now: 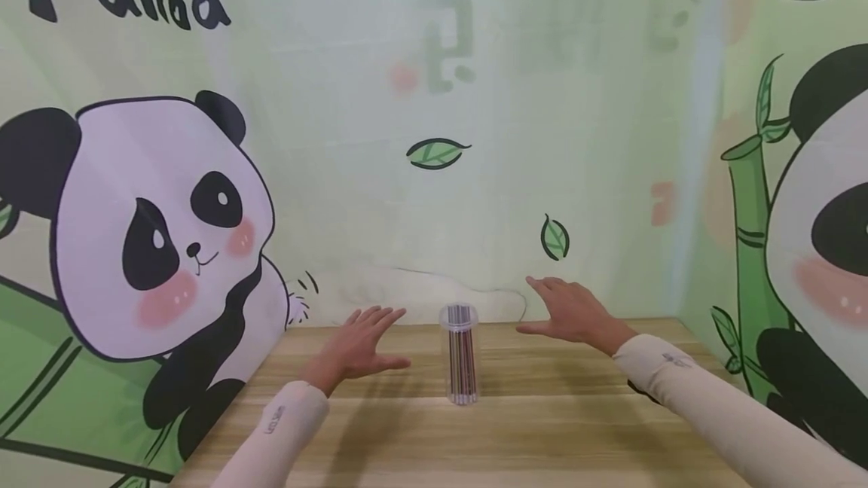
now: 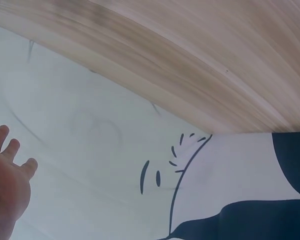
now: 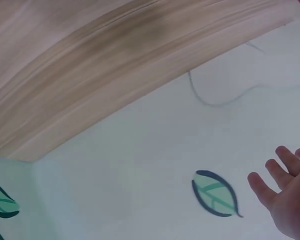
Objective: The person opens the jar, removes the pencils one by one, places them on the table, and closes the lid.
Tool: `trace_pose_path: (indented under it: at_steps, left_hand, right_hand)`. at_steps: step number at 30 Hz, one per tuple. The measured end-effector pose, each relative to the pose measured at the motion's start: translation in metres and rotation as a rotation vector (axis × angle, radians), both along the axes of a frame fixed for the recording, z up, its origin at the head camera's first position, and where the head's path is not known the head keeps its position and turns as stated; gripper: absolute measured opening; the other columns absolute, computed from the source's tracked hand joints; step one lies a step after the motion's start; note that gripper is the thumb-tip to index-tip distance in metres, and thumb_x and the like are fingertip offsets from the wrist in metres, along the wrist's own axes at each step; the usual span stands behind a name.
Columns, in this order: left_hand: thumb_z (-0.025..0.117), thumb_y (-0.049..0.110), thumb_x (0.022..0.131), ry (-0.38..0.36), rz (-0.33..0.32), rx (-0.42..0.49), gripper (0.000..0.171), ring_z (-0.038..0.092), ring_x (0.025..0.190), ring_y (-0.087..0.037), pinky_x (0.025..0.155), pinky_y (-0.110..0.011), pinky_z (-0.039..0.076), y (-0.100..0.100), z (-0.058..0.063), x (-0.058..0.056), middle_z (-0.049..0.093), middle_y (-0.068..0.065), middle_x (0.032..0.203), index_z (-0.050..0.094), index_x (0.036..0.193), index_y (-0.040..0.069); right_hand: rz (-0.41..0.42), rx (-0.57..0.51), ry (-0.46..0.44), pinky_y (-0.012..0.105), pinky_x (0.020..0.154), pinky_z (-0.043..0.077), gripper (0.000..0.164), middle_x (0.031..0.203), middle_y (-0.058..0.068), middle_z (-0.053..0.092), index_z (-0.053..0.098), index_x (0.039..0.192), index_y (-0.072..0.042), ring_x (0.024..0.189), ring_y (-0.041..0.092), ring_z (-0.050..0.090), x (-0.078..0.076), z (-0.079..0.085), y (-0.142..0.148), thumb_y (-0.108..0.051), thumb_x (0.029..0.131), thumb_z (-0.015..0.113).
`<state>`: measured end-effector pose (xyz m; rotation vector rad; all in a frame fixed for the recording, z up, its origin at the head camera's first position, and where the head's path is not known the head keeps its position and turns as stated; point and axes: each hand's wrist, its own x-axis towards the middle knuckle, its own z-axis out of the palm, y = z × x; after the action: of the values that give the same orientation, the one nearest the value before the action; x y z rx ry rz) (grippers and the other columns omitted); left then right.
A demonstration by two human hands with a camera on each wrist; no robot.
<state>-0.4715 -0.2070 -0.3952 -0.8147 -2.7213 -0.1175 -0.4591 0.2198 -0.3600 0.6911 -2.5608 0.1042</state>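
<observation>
A clear cylindrical container (image 1: 463, 356) stands upright on the wooden table, with several thin dark sticks, perhaps pencils, inside it. To its left, my left hand (image 1: 359, 345) hovers above the table, fingers extended and thumb apart, holding nothing. On the other side, my right hand (image 1: 573, 311) is raised with its fingers spread, also apart from the container. The left wrist view catches part of the left hand (image 2: 10, 185) at its left edge. At the lower right of the right wrist view, the right hand (image 3: 290, 195) shows straight fingers.
The wooden table (image 1: 542, 435) ends at a pale green cloth backdrop (image 1: 339, 194) printed with pandas, bamboo and leaves. Cloth also hangs along both sides. A thin dark line, perhaps a cable, curves low on the backdrop behind the container.
</observation>
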Motion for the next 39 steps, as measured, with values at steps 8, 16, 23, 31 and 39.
trace_pose_path:
  at_steps: [8,16,23,31,39]
  left_hand:
    - [0.068,0.072,0.087,0.017,-0.007,0.019,0.097,0.036,0.151,-0.037,0.123,-0.060,0.022,0.011,0.003,-0.001,0.043,-0.014,0.162,0.036,0.163,0.023]
    - [0.065,0.076,0.087,-0.002,-0.002,0.007,0.098,0.034,0.152,-0.035,0.124,-0.058,0.021,0.023,0.006,-0.002,0.042,-0.011,0.163,0.033,0.164,0.025]
    - [0.065,0.075,0.087,-0.013,-0.014,0.025,0.097,0.036,0.151,-0.037,0.124,-0.059,0.021,0.030,0.003,0.001,0.044,-0.013,0.161,0.034,0.164,0.024]
    - [0.065,0.074,0.087,-0.014,-0.038,0.028,0.096,0.038,0.149,-0.037,0.123,-0.059,0.023,0.036,-0.003,0.000,0.047,-0.014,0.159,0.035,0.163,0.023]
    - [0.064,0.076,0.087,-0.025,-0.042,0.045,0.097,0.039,0.149,-0.036,0.123,-0.059,0.024,0.042,-0.009,-0.001,0.048,-0.013,0.158,0.036,0.163,0.024]
  right_hand:
    - [0.028,0.027,0.023,0.053,0.095,0.055,0.096,0.138,0.022,0.064,0.050,0.151,-0.001,0.123,0.037,0.064,-0.003,0.011,-0.020,-0.068,0.086,0.071]
    - [0.035,0.037,0.009,0.049,0.090,0.058,0.098,0.138,0.021,0.064,0.049,0.153,-0.002,0.121,0.036,0.065,-0.005,0.015,-0.034,-0.071,0.086,0.069]
    - [0.056,0.032,-0.003,0.047,0.087,0.058,0.098,0.137,0.021,0.064,0.049,0.153,-0.003,0.121,0.035,0.065,-0.007,0.013,-0.043,-0.073,0.087,0.068]
    - [0.065,-0.005,-0.040,0.049,0.091,0.057,0.096,0.139,0.020,0.063,0.049,0.153,-0.005,0.123,0.036,0.064,-0.007,0.008,-0.054,-0.072,0.087,0.068]
    - [0.094,-0.024,-0.061,0.051,0.094,0.056,0.094,0.139,0.020,0.064,0.049,0.153,-0.007,0.122,0.035,0.064,-0.005,0.006,-0.067,-0.070,0.088,0.069]
